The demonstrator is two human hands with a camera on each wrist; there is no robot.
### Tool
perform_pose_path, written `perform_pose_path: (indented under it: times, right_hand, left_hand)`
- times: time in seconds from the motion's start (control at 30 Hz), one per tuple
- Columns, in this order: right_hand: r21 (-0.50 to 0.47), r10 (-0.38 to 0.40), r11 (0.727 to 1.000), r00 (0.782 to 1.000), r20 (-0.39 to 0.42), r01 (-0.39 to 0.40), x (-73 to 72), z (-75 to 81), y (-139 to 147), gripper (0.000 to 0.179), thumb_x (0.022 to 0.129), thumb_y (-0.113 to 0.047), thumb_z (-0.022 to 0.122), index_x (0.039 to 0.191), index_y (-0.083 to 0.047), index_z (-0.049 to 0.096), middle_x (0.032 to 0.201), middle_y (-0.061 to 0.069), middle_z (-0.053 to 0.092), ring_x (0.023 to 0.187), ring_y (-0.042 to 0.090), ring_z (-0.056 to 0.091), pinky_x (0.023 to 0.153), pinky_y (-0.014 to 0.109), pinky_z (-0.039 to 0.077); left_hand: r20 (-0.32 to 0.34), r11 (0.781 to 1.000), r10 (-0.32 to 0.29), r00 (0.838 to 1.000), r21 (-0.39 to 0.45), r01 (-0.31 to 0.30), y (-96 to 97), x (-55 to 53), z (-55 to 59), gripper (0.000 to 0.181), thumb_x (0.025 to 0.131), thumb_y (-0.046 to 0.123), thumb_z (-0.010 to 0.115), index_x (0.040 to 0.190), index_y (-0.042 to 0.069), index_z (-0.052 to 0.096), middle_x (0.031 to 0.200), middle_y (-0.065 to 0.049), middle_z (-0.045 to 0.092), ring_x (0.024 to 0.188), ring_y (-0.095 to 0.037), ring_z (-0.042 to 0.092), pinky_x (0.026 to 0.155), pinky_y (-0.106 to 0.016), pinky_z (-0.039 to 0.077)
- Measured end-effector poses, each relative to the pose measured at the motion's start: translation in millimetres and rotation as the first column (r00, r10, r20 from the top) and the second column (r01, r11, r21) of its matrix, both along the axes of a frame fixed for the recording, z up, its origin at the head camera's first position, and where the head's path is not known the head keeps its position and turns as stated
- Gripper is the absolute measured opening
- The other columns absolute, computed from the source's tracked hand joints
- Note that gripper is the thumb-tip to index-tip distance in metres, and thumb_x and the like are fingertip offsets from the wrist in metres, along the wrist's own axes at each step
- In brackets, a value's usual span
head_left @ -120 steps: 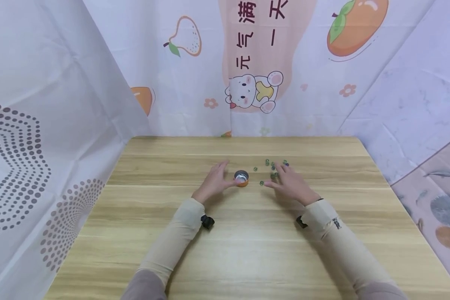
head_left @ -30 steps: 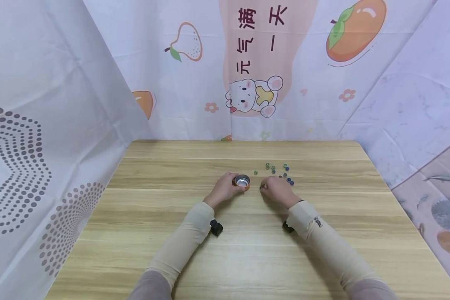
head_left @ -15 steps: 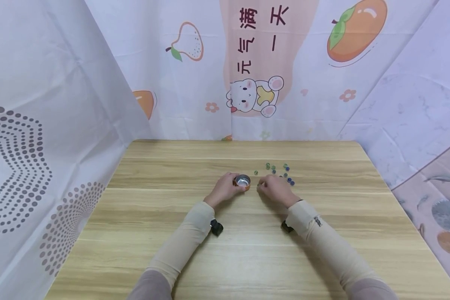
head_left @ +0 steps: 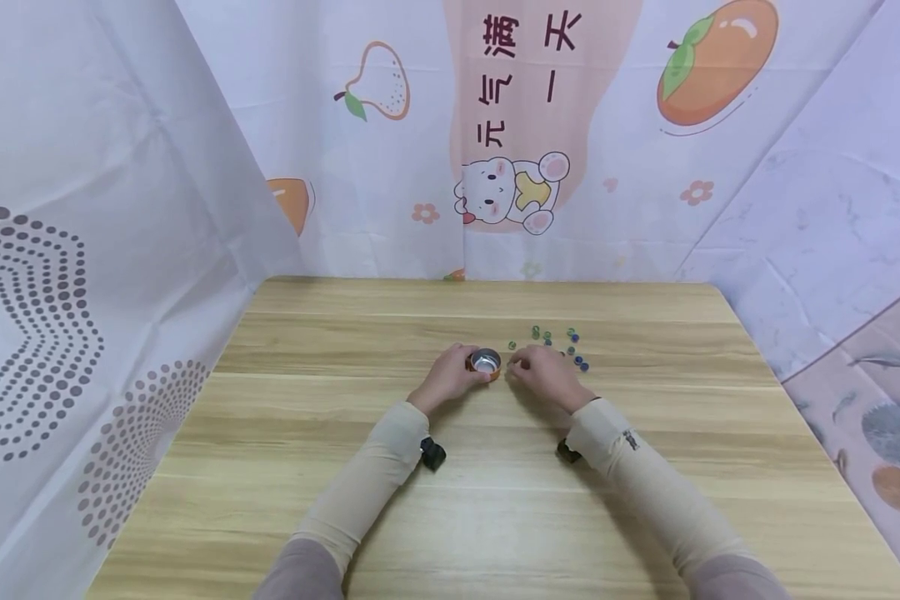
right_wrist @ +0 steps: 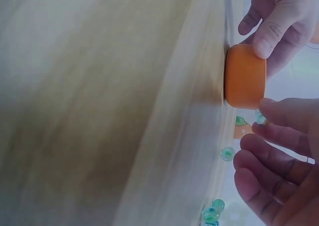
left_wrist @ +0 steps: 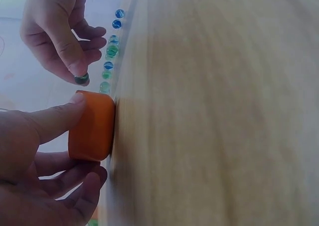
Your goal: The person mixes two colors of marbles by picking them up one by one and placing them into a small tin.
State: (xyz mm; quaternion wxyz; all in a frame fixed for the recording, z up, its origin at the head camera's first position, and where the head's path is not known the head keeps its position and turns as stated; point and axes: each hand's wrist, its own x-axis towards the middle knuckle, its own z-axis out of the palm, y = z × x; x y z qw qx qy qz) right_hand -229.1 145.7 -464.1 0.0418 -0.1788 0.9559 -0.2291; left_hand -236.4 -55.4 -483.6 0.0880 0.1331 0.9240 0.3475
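Pinching a small round marble of green glass (left_wrist: 81, 79), my right hand (head_left: 547, 375) has thumb and index tips nearly together on it, just right of a squat, round, lidless orange tin (left_wrist: 92, 127). The other right fingers are loosely curled around nothing. I'd guess the marble is light, hard and slippery, so not fragile but easy to squirt loose; I'd want fingertips square across its widest part.

The tin stands upright on the pale wood-grain table (head_left: 495, 500), my left hand (head_left: 450, 375) wrapped partway round it from the left, thumb on the near side. Looks like thin metal to me: light, stiff, maybe easy to tip, so I'd hold it by the side wall, off the rim. Loose green and blue glass marbles (head_left: 578, 360) lie farther off, mostly to the right.

Funny how the views split: only the head camera gets me the tin's shiny silver inside, but I can't make out the pinched marble clearly there. Left wrist nails that pinch, and right wrist shows those curled fingers. Can't tell if the right fingertips touch the tin.
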Motion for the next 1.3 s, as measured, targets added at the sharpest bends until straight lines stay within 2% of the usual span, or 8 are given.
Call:
perform_pose_path:
  times: [0.23, 0.6, 0.8, 1.3]
  right_hand:
    - [-0.05, 0.004, 0.999, 0.999, -0.042, -0.006, -2.9, -3.6, -5, 0.02, 0.091, -0.02, 0.068, 0.105, -0.007, 0.073, 0.083, 0.004, 0.067, 0.071, 0.014, 0.056, 0.063, 0.027, 0.046]
    - [-0.094, 0.017, 0.995, 0.999, -0.047, -0.021, -6.2, -4.7, -10, 0.018, 0.089, -0.018, 0.07, 0.103, -0.006, 0.074, 0.086, 0.005, 0.069, 0.073, 0.014, 0.058, 0.066, 0.028, 0.049]
    - [-0.09, 0.045, 0.995, 0.998, -0.054, -0.049, -5.7, -6.0, -11, 0.019, 0.089, -0.017, 0.07, 0.104, -0.005, 0.073, 0.088, 0.006, 0.071, 0.075, 0.014, 0.061, 0.068, 0.029, 0.051]
    - [-0.075, 0.032, 0.996, 0.997, -0.072, -0.037, -7.7, -8.7, -12, 0.02, 0.088, -0.016, 0.072, 0.104, -0.006, 0.075, 0.087, 0.006, 0.073, 0.073, 0.014, 0.062, 0.067, 0.029, 0.051]
  left_hand:
    - [0.006, 1.0, -0.003, 1.0, -0.012, 0.004, 0.5, -0.9, 1.9, 0.053, 0.085, 0.027, 0.076, 0.13, 0.005, 0.059, 0.122, -0.013, 0.062, 0.112, -0.027, 0.058, 0.097, -0.042, 0.046]
    - [0.007, 1.0, 0.003, 1.0, 0.004, -0.003, 3.1, -1.3, 1.8, 0.047, 0.085, 0.025, 0.077, 0.127, 0.007, 0.063, 0.12, -0.012, 0.064, 0.11, -0.026, 0.059, 0.096, -0.041, 0.046]
    - [-0.005, 1.0, 0.011, 1.0, 0.004, -0.011, 2.5, -0.5, -0.3, 0.049, 0.085, 0.026, 0.077, 0.128, 0.008, 0.063, 0.121, -0.012, 0.064, 0.111, -0.027, 0.058, 0.098, -0.041, 0.045]
    - [0.009, 1.0, 0.021, 1.0, -0.005, -0.021, 3.7, 0.8, 1.1, 0.05, 0.085, 0.027, 0.076, 0.128, 0.008, 0.062, 0.123, -0.012, 0.063, 0.113, -0.027, 0.057, 0.098, -0.042, 0.045]
